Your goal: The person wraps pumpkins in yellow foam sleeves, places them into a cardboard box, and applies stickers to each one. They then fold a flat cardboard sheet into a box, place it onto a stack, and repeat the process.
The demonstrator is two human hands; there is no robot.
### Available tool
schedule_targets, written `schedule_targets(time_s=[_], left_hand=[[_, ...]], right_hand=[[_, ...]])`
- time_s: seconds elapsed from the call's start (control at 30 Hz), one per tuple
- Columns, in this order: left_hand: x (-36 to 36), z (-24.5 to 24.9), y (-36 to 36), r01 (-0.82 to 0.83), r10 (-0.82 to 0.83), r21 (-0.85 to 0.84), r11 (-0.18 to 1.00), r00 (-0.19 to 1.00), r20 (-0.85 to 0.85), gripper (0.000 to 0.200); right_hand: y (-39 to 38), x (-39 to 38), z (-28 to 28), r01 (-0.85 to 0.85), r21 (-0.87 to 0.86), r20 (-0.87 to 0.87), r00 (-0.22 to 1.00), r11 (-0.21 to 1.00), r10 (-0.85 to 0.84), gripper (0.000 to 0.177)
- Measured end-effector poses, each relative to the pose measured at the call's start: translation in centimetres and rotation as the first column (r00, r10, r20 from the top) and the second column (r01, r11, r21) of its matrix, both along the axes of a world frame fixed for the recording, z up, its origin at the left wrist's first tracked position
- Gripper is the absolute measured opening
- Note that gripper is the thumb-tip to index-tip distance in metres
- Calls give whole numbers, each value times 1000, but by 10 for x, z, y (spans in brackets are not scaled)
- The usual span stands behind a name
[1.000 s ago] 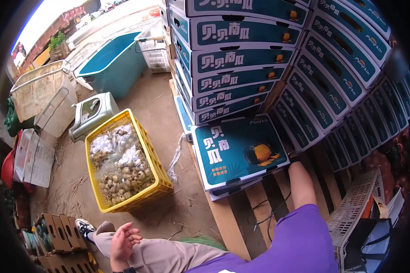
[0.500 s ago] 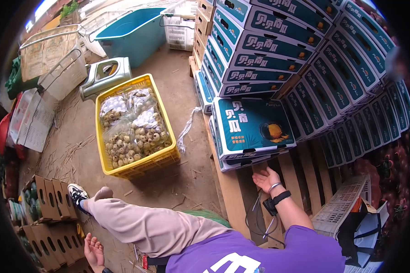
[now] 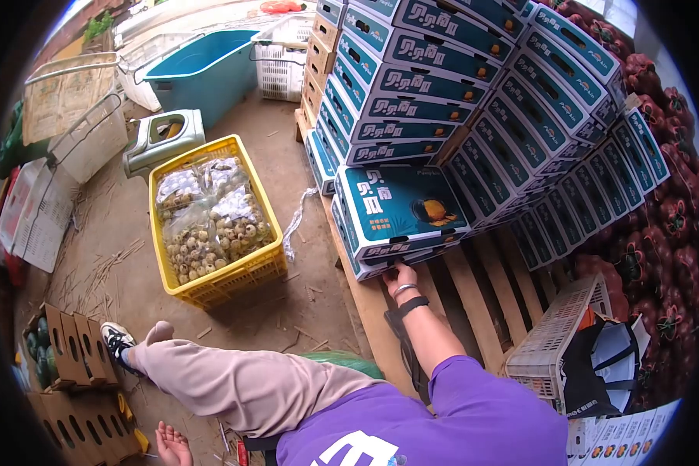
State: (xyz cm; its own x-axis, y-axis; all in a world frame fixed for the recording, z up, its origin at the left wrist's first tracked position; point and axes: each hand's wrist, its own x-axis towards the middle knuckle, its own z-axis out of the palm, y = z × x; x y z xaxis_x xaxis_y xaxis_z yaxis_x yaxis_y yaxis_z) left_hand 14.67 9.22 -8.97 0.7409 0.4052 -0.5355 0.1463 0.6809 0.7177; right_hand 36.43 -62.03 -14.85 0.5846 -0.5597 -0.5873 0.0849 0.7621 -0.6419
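A teal-and-white pumpkin carton lies on another carton at the near end of the wooden pallet. My right hand grips the near edge of the upper carton, with its fingertips hidden against the cardboard. A bracelet and a dark wristband circle that wrist. My left hand hangs low at the bottom left, palm up, its fingers loosely spread and holding nothing.
Tall stacks of matching cartons rise behind the pallet. A yellow crate of bagged small round produce stands on the floor. Red net sacks and a white crate are at right; brown boxes sit at left.
My right hand has gone from open beside the carton to gripping its near edge. The upper carton's near side looks slightly raised. The view has shifted a little to the right.
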Motion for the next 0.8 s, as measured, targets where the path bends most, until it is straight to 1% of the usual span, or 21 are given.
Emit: schedule_targets(time_s=[0.07, 0.1, 0.13, 0.2, 0.23, 0.27, 0.33, 0.37, 0.4, 0.47, 0.5, 0.53, 0.6, 0.67, 0.7, 0.73, 0.77, 0.8], left_hand=[[-1, -4, 5, -6, 6, 2, 1000, 1000, -2, 26], [-3, -5, 8, -14, 14, 4, 1000, 1000, -6, 26], [-3, -6, 10, -16, 16, 7, 1000, 1000, -11, 25], [-3, -11, 12, -21, 21, 3, 1000, 1000, -16, 25], [-3, -15, 12, -18, 18, -6, 1000, 1000, -19, 25], [-1, -17, 10, -8, 8, -14, 1000, 1000, -26, 25], [1, -23, 3, 16, -17, -38, 999, 999, -35, 25], [-1, -25, 2, 23, -25, -48, 999, 999, -35, 25], [-3, -26, 0, 36, -38, -60, 998, 999, -34, 25], [-7, -28, -5, 46, -49, -81, 996, 998, -29, 25], [-4, -21, -10, 47, -52, -100, 994, 998, -43, 23], [-3, -15, -16, 12, -17, -103, 995, 999, -49, 23], [-10, 3, -22, 12, -14, -71, 997, 999, -30, 26], [-9, 20, -28, -52, 51, -17, 999, 998, -46, 21], [-9, 21, -26, -73, 71, -26, 997, 996, -53, 22], [-10, 19, -23, -97, 95, -35, 995, 994, -60, 22], [-11, 13, -23, -102, 99, -49, 994, 993, -60, 22], [-15, 7, -24, -127, 123, -62, 990, 991, -59, 22]], right_hand=[[-6, 10, 9, 79, -44, -72, 994, 996, -82, 17], [-21, 17, 1, 23, -67, -95, 995, 997, -30, 23], [-35, 27, -6, 20, -61, -106, 994, 998, -26, 26], [-38, 40, 6, -38, -71, -217, 976, 997, 21, 26], [-37, 44, 12, -54, -62, -254, 967, 997, 37, 27], [-36, 43, 13, -66, -74, -252, 967, 995, 46, 29], [-41, 28, 5, -114, -16, -51, 992, 993, 113, 30], [-35, 19, 19, -149, -21, -8, 989, 989, 149, 30], [-35, 16, 21, -169, 5, 89, 982, 986, 167, 31], [-39, 25, 23, -231, 43, 107, 968, 972, 226, 36], [-40, 30, 26, -263, 84, 176, 953, 961, 245, 43], [-39, 33, 27, -238, 99, 167, 961, 966, 220, 49], [-41, 33, 26, -257, 79, 180, 954, 963, 240, 53], [-44, 32, 29, -292, 98, 182, 945, 951, 272, 49], [-51, 35, 19, -303, 92, 155, 945, 948, 287, 47], [-60, 37, 12, -362, 69, 156, 925, 930, 348, 44], [-61, 37, 23, -342, 90, 98, 938, 935, 334, 43], [-67, 39, 23, -379, 64, 63, 925, 923, 376, 42]])
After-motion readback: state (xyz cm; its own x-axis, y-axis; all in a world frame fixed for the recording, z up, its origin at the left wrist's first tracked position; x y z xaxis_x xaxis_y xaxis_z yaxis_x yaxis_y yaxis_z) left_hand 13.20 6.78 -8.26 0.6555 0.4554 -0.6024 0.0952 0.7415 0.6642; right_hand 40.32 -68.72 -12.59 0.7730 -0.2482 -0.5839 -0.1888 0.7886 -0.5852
